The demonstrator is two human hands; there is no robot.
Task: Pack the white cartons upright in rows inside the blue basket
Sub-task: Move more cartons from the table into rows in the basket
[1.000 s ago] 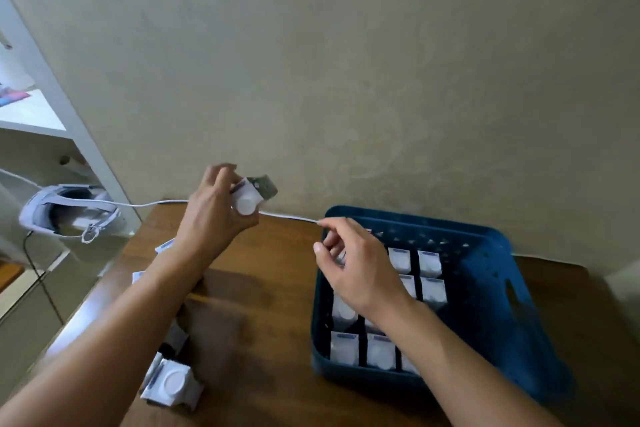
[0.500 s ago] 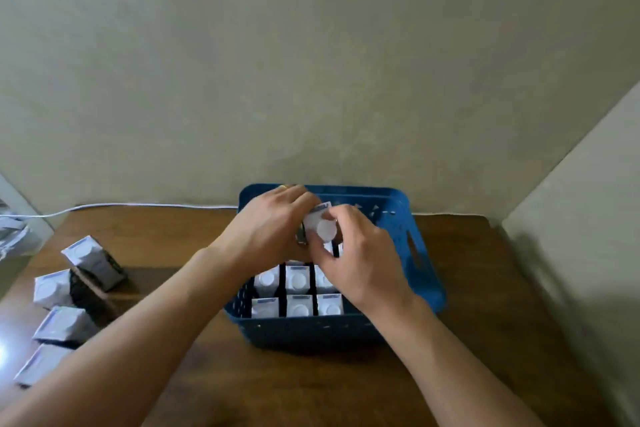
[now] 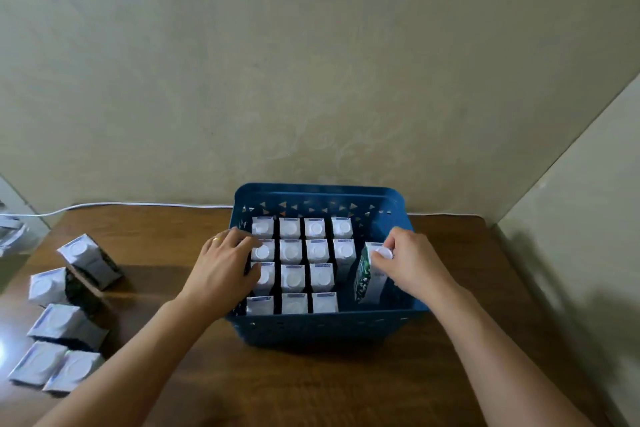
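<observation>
Nearest the camera, both forearms reach forward over the brown wooden surface [image 3: 311, 388] toward the blue basket [image 3: 322, 329], which stands near the wall. On the surface to the left, well apart from the basket, loose cartons [image 3: 65, 326] lie on their sides or tilted, not yet packed. Inside the basket, the packed cartons [image 3: 292, 277] stand upright in rows, caps up; the left three columns are full from front to back, while the fourth column holds cartons only in its two far rows. The left hand [image 3: 221, 270] rests at the left wall of the basket, fingers extended and touching the tops of the left-column cartons, holding nothing. The right hand [image 3: 412, 267] grips the held carton [image 3: 370, 274] at its cap end with curled fingers; this carton is inside the basket on the right side, tilted, its green printed side facing left, apart from the rows. The step in hand is judged to be seating this carton. The next move calls for bringing it upright and sliding it left into the open front part of the fourth column, flush against its neighbours, while the left hand steadies the rows. Beyond the basket, a white cable [image 3: 138, 205] runs along the foot of the beige wall [image 3: 311, 62].
</observation>
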